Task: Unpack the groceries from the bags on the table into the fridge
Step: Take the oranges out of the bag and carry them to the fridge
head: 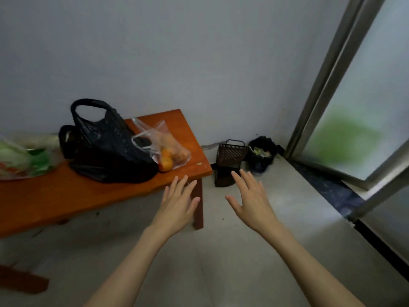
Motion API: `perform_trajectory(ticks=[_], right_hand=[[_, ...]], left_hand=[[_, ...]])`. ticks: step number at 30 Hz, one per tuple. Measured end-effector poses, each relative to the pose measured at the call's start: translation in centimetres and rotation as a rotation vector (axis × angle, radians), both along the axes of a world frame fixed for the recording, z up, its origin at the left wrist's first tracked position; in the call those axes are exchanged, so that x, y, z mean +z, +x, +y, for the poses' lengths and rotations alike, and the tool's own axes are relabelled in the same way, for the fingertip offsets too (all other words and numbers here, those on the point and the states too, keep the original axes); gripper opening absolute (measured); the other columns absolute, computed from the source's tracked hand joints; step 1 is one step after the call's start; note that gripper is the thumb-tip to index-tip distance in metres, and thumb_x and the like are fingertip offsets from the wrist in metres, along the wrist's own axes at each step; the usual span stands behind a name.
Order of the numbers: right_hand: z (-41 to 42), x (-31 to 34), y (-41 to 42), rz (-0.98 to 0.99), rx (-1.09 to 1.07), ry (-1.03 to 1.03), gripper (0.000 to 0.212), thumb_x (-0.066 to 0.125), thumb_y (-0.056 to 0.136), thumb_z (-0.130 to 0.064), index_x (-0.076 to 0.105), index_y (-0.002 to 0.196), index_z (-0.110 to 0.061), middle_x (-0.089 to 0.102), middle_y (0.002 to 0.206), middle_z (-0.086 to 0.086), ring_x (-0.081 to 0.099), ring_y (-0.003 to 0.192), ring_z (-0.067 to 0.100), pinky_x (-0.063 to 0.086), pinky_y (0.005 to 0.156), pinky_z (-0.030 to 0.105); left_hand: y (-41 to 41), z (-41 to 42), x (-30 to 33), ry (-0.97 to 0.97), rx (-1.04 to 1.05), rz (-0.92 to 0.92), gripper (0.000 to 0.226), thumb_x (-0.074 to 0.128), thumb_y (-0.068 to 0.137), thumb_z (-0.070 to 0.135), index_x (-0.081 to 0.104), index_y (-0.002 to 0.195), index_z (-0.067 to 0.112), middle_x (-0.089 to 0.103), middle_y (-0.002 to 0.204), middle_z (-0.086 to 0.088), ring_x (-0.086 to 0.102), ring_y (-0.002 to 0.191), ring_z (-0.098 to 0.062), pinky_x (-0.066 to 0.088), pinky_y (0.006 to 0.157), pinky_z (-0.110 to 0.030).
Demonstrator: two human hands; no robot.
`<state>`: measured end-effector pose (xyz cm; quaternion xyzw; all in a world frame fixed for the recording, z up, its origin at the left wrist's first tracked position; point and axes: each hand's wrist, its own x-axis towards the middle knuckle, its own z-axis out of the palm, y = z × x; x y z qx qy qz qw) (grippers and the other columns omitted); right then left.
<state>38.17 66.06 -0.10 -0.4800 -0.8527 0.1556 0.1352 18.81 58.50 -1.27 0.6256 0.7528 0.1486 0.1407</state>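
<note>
You are only starting: your left hand and right hand are hovering spread and empty, while the black bag and clear fruit bag are sitting full near the table's right end, no fridge showing.

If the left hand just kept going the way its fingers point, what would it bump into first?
Most likely the clear plastic bag of oranges near the table's right end. The left hand is open, fingers aimed up and slightly right towards it. Depth is unclear, so it might pass above the tabletop first.

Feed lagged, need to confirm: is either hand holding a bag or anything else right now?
Nothing is held. The left hand and right hand are both open, fingers spread, in the air short of the bags on the table.
</note>
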Motion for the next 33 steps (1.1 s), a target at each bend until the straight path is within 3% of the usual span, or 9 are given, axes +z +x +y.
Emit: perform_trajectory(ticks=[8, 16, 21, 24, 26, 29, 31, 33], right_hand=[[8.6, -0.6, -9.8, 0.023, 0.165, -0.082, 0.058, 0.043, 0.097, -0.035, 0.019, 0.148, -0.020, 0.017, 0.156, 0.005, 0.010, 0.145, 0.022, 0.015, 0.118, 0.041], [15.6, -2.0, -22.0, 0.000, 0.238, -0.143, 0.058, 0.047, 0.095, -0.029, 0.023, 0.147, -0.017, 0.027, 0.153, 0.006, 0.024, 0.141, 0.025, 0.022, 0.114, 0.034], [19.1, -2.4, -29.9, 0.003, 0.274, -0.194, 0.058, 0.048, 0.095, -0.029, 0.024, 0.147, -0.017, 0.027, 0.153, 0.003, 0.028, 0.139, 0.022, 0.027, 0.112, 0.034], [21.0, -3.2, -32.6, 0.134, 0.141, -0.425, 0.051, 0.047, 0.096, -0.026, 0.033, 0.143, -0.013, 0.039, 0.148, 0.006, 0.039, 0.134, 0.022, 0.033, 0.106, 0.030], [22.2, -3.6, -33.3, 0.239, 0.005, -0.545, 0.046, 0.045, 0.097, -0.028, 0.039, 0.140, -0.011, 0.046, 0.143, 0.007, 0.046, 0.128, 0.022, 0.038, 0.102, 0.031], [23.7, -4.2, -33.6, 0.307, -0.147, -0.585, 0.038, 0.044, 0.098, -0.031, 0.053, 0.128, -0.009, 0.060, 0.125, 0.006, 0.055, 0.115, 0.022, 0.043, 0.094, 0.031], [24.5, -4.5, -33.7, 0.338, -0.214, -0.692, 0.031, 0.044, 0.097, -0.038, 0.056, 0.113, -0.014, 0.061, 0.095, -0.004, 0.058, 0.091, 0.016, 0.048, 0.078, 0.028], [25.0, -4.4, -33.8, 0.353, -0.287, -0.886, 0.040, 0.048, 0.093, -0.046, 0.052, 0.118, -0.016, 0.058, 0.095, -0.001, 0.056, 0.080, 0.011, 0.046, 0.066, 0.024]], left_hand=[[-9.7, 5.8, -1.2, 0.025, 0.136, 0.015, 0.049, 0.037, 0.099, 0.033, 0.028, 0.146, 0.021, 0.012, 0.157, -0.003, 0.000, 0.146, -0.021, 0.007, 0.117, -0.040], [-19.9, 12.0, -2.0, 0.036, 0.196, -0.080, 0.048, 0.038, 0.099, 0.024, 0.026, 0.145, 0.019, 0.011, 0.157, -0.004, 0.001, 0.145, -0.020, 0.009, 0.116, -0.035], [-26.2, 17.9, -2.0, 0.032, 0.128, -0.129, 0.054, 0.037, 0.099, 0.021, 0.015, 0.148, 0.015, 0.004, 0.157, -0.005, -0.002, 0.145, -0.021, 0.008, 0.117, -0.036], [-29.2, 21.5, -2.3, -0.038, 0.142, -0.103, 0.066, 0.042, 0.097, 0.028, 0.005, 0.149, 0.011, 0.007, 0.156, -0.011, 0.006, 0.144, -0.027, 0.016, 0.115, -0.039], [-29.9, 23.2, -2.7, -0.198, 0.193, -0.097, 0.073, 0.046, 0.094, 0.038, 0.006, 0.148, 0.008, 0.025, 0.149, -0.017, 0.026, 0.137, -0.033, 0.031, 0.106, -0.042], [-28.7, 23.5, -3.5, -0.261, 0.025, -0.073, 0.045, 0.049, 0.092, 0.038, 0.047, 0.124, 0.008, 0.055, 0.116, -0.013, 0.052, 0.109, -0.031, 0.043, 0.082, -0.037], [-27.4, 23.3, -3.9, -0.220, -0.211, -0.259, 0.028, 0.049, 0.092, 0.027, 0.059, 0.106, 0.005, 0.060, 0.097, -0.007, 0.057, 0.086, -0.020, 0.038, 0.065, -0.023], [-27.1, 23.7, -4.0, -0.288, -0.379, -0.434, 0.031, 0.046, 0.094, 0.034, 0.061, 0.109, 0.011, 0.063, 0.097, -0.002, 0.055, 0.071, -0.008, 0.042, 0.056, -0.021]])
